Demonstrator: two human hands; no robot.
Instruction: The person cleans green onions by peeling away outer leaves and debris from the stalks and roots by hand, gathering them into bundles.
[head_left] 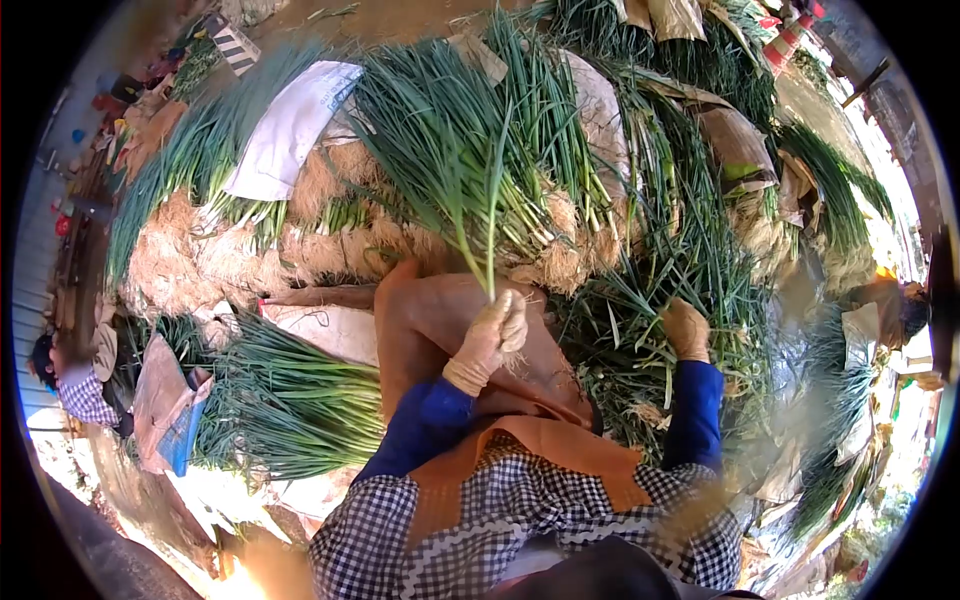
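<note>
in the head view, a thin green onion [478, 245] was held by the left hand [492, 332] at the centre of the frame, its pale stalk enclosed by folded fingers and wispy roots seen below the fist. the right hand [686, 330] was placed over a tangled leaf heap [610, 345] right of centre, its fingers curled; whether anything was gripped there could not be told. judged by the piles, much was left to be handled: a broad stack [420, 130], matted with straw-like roots, was spread across the upper frame, while a smooth, aligned bundle [300, 410] was laid at the left, seemingly sorted. the lap was covered by a creased brown apron [430, 320]; a flat white sack [295, 125] was draped at upper left.
</note>
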